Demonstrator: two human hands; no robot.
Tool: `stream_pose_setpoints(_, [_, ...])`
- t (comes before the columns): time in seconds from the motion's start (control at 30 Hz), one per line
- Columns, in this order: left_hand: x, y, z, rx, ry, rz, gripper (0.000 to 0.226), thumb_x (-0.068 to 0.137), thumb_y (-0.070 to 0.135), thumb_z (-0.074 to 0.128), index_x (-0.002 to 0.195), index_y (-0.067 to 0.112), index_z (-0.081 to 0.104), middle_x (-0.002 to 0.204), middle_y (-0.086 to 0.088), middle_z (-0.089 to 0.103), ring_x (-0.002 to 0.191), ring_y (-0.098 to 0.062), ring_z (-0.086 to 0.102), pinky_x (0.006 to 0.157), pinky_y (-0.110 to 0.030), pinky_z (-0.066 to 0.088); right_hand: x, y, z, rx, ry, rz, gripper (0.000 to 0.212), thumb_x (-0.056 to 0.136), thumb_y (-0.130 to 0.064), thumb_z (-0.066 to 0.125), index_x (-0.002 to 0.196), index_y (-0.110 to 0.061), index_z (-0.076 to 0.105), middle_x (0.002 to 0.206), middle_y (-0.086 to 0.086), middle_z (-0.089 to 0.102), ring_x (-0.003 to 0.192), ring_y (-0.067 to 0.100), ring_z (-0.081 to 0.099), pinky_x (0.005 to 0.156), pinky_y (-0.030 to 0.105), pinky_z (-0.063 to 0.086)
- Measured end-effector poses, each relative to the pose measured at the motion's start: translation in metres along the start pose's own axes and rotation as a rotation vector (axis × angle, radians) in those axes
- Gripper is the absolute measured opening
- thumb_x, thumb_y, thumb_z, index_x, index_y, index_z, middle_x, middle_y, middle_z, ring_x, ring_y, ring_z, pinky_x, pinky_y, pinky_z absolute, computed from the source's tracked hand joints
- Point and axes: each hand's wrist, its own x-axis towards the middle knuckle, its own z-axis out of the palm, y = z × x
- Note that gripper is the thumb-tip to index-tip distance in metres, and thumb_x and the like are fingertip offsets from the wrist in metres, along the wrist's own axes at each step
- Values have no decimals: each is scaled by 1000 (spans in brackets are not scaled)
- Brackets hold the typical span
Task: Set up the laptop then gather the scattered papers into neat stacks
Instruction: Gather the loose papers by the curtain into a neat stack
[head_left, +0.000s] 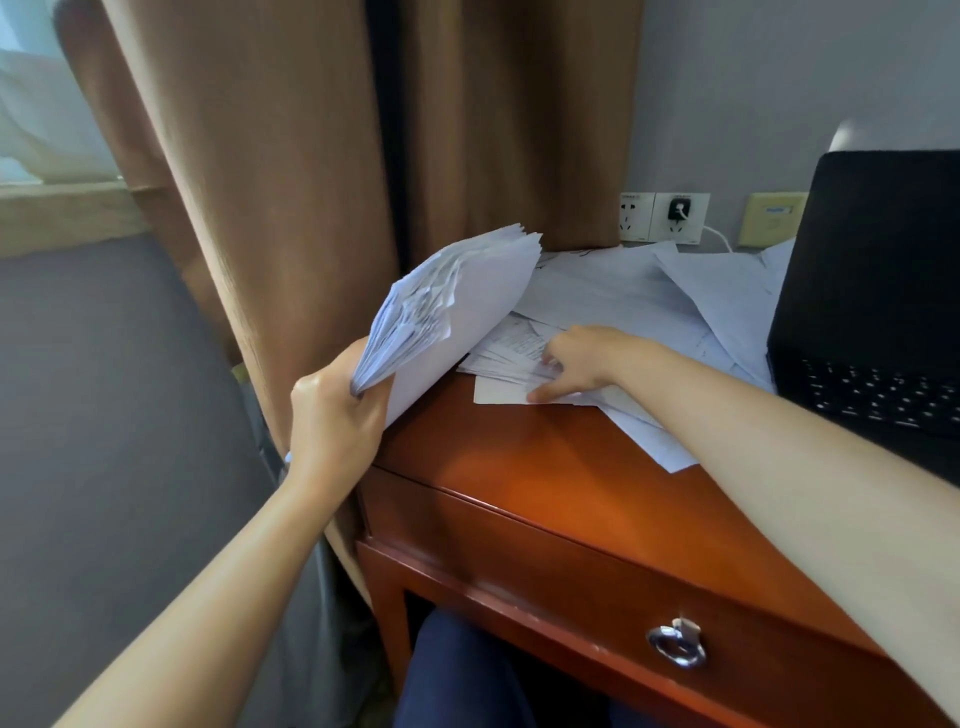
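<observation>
My left hand (332, 415) grips a thick bundle of white papers (467, 301) by its lower corner and holds it tilted up over the desk's left edge. My right hand (576, 364) reaches across the desk, and its fingers press down on loose printed sheets (519, 353) lying near the left end. More scattered white papers (649, 296) cover the back of the desk. An open black laptop (878, 291) stands at the right, its keyboard facing me, with sheets tucked against its left side.
The reddish wooden desk (519, 457) has a front drawer with a metal ring pull (678, 647). Brown curtains (311, 156) hang at the left and behind. Wall sockets (665, 217) with a white plug and cable sit behind the papers. A grey chair back (104, 389) stands left.
</observation>
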Motion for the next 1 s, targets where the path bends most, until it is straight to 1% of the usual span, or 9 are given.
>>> stream_pose_setpoints(0.07, [2,0,-1,-17,11,-7,52,89,-3,55,59,32,32,51,23,44,46,2,34,47,-8,27,3,0,-7,-7,-31,-32,81,73,-73,56,117,-4,60,114,12,65,99,30,61,82,38,50])
stream_pose_setpoints(0.2, [1,-4,0,-5,17,-14,57,87,-5,56,59,37,28,51,22,42,46,0,31,46,-10,26,4,-5,-11,27,-126,-56,83,73,-69,60,129,-8,54,123,8,61,106,28,59,89,40,50])
stream_pose_setpoints(0.3, [0,-6,1,-9,0,-1,58,87,-6,57,59,37,28,52,22,42,47,1,30,47,-11,26,3,-5,-11,54,-43,-71,69,78,-54,64,125,-4,54,119,12,63,104,31,61,84,41,51])
stream_pose_setpoints(0.47, [4,-7,3,-14,-14,24,58,87,-4,57,57,37,30,52,22,42,47,1,31,46,-10,26,5,-12,2,-117,87,-20,21,87,-12,56,108,-7,59,109,13,61,94,32,60,66,30,42])
stream_pose_setpoints(0.63, [4,-9,2,-17,-15,29,57,87,-5,57,57,38,32,52,21,41,48,0,29,46,-10,25,13,-7,22,-188,244,147,30,89,4,48,114,-9,58,117,12,60,109,32,57,77,33,46])
stream_pose_setpoints(0.73, [3,-8,1,-32,-5,43,58,87,-6,56,61,39,31,53,22,43,48,1,31,47,-10,25,21,2,21,-58,291,264,30,86,6,49,111,-6,60,112,14,62,106,35,59,74,34,45])
stream_pose_setpoints(0.87, [2,-10,1,-10,13,69,58,85,-9,56,60,38,33,53,25,43,47,4,34,46,-7,26,29,32,10,392,410,454,22,88,3,46,106,0,59,104,20,60,102,39,58,68,33,39])
stream_pose_setpoints(0.93, [0,-9,1,-5,-18,96,37,84,-10,56,59,15,47,55,29,46,48,10,39,48,-2,27,29,51,4,560,452,539,24,90,0,47,112,3,56,115,24,58,106,40,56,70,32,38])
stream_pose_setpoints(1.0, [-4,-10,2,-16,-58,175,16,82,-8,54,71,3,50,67,24,51,56,3,48,53,3,28,26,61,0,651,491,591,26,91,-3,48,114,5,54,119,26,56,109,42,54,71,33,37])
